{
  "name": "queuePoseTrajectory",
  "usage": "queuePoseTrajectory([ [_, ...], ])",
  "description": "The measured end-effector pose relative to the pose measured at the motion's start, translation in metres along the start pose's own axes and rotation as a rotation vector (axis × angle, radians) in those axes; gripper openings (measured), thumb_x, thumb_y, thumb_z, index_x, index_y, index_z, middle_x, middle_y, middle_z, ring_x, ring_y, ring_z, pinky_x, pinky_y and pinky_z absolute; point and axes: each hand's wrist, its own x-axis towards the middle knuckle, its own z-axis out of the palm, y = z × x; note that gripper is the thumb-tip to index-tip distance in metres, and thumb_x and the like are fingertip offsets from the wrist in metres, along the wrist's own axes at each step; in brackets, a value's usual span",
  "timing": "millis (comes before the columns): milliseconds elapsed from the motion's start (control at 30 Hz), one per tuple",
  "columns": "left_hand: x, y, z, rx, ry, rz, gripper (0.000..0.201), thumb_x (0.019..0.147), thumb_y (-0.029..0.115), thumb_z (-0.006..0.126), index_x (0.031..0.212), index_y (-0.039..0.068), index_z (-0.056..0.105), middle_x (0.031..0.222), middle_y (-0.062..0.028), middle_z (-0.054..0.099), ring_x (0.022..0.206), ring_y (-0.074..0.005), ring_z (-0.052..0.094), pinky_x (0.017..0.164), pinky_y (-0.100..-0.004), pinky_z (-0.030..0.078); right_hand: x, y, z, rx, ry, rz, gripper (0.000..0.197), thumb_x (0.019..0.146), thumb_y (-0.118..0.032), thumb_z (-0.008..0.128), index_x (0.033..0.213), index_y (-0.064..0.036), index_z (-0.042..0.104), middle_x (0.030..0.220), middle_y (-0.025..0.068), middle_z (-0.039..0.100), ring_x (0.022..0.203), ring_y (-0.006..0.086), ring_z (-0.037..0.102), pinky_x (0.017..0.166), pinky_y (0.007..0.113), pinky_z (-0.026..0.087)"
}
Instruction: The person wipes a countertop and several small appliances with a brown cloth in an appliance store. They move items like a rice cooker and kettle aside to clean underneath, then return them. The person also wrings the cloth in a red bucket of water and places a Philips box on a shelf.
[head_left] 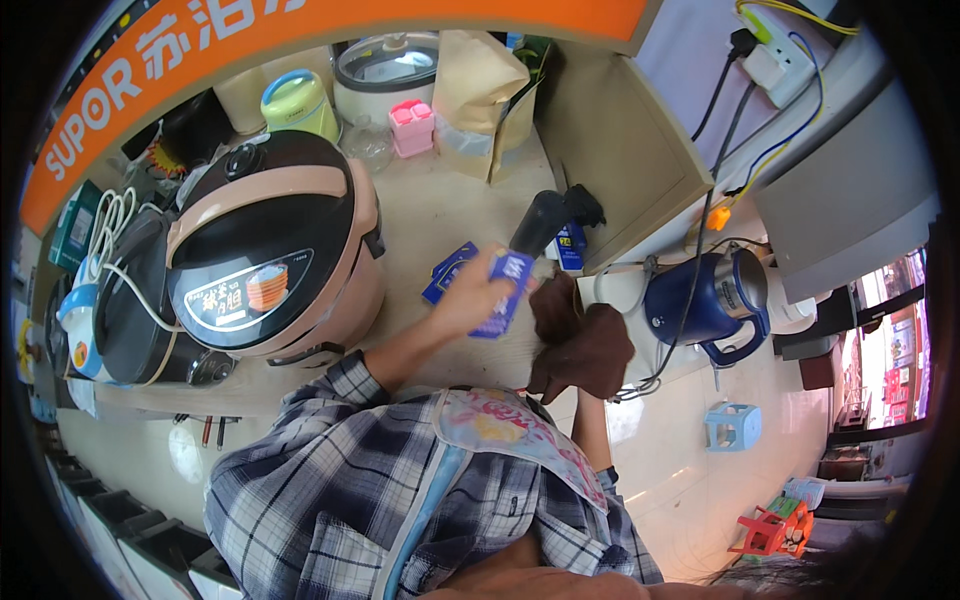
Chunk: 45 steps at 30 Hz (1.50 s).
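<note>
I observe the left grip grasping a blue-purple packet above the pale tabletop, right of a pink-and-black cooker. Brown cloth hides the right grip; I cannot tell its state. A light-blue stool stands on glossy floor.

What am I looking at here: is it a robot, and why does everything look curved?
There is no robot: a person is working with their own two hands. The single picture comes from a wide fisheye camera worn on the head, looking down; its lens bends straight edges. The left hand holds a purple packet. The right hand is hidden by a brown cloth. On the counter stand a large pink-and-black cooker, a pink box and a paper bag.
</note>
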Motion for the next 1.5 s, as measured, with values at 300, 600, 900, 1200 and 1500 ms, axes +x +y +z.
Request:
queuePoseTrajectory([
  [300, 0.013, -0.055, -0.074, 1.066, 0.208, 0.096, 0.062, 0.074, 0.026, 0.067, 0.130, 0.005, 0.052, 0.136, -0.0208, 0.049, 0.130, -0.0353, 0.039, 0.110, -0.0469, 0.027, 0.028, -0.071, -0.035, -0.274, -0.660, -0.125, 0.017, 0.080, -0.027, 0.062, 0.081, -0.0110, 0.067, 0.083, 0.0132, 0.067, 0.074, 0.0300, 0.067, 0.067, 0.043, 0.056],
  [600, 0.003, -0.039, -0.054, 1.228, 0.221, -0.003, 0.100, 0.063, 0.049, 0.078, 0.140, 0.001, 0.036, 0.139, -0.0213, 0.041, 0.129, -0.0382, 0.039, 0.105, -0.0517, 0.028, 0.009, -0.036, 0.011, -0.272, -0.590, 0.019, 0.019, 0.083, -0.027, 0.060, 0.082, -0.0102, 0.069, 0.085, 0.0116, 0.067, 0.076, 0.0289, 0.067, 0.063, 0.040, 0.054],
  [900, 0.011, -0.067, -0.047, 1.376, 0.187, 0.070, 0.092, 0.061, 0.028, 0.079, 0.139, 0.003, 0.036, 0.135, -0.0193, 0.044, 0.125, -0.0360, 0.041, 0.100, -0.0501, 0.032, 0.024, -0.066, -0.025, -0.335, -0.617, -0.125, 0.013, 0.066, -0.020, 0.065, 0.073, -0.0094, 0.068, 0.081, 0.0103, 0.067, 0.087, 0.0301, 0.063, 0.061, 0.045, 0.055],
  [1200, 0.005, -0.059, -0.061, 1.234, 0.202, 0.156, 0.089, 0.066, 0.029, 0.078, 0.139, 0.001, 0.035, 0.130, -0.0229, 0.049, 0.119, -0.0398, 0.045, 0.102, -0.0492, 0.034, 0.027, -0.059, -0.030, -0.284, -0.710, -0.195, 0.014, 0.073, -0.021, 0.065, 0.080, -0.0090, 0.068, 0.083, 0.0114, 0.066, 0.089, 0.0289, 0.063, 0.067, 0.043, 0.054],
  [1500, -0.016, -0.039, -0.052, 1.353, 0.138, -0.009, 0.086, 0.069, 0.032, 0.077, 0.137, -0.001, 0.037, 0.121, -0.0215, 0.053, 0.118, -0.0390, 0.046, 0.099, -0.0481, 0.036, -0.033, 0.019, 0.013, 0.188, -0.342, -0.303, 0.028, 0.075, -0.021, 0.068, 0.101, -0.0107, 0.063, 0.096, 0.0050, 0.062, 0.093, 0.0240, 0.061, 0.081, 0.034, 0.049],
])
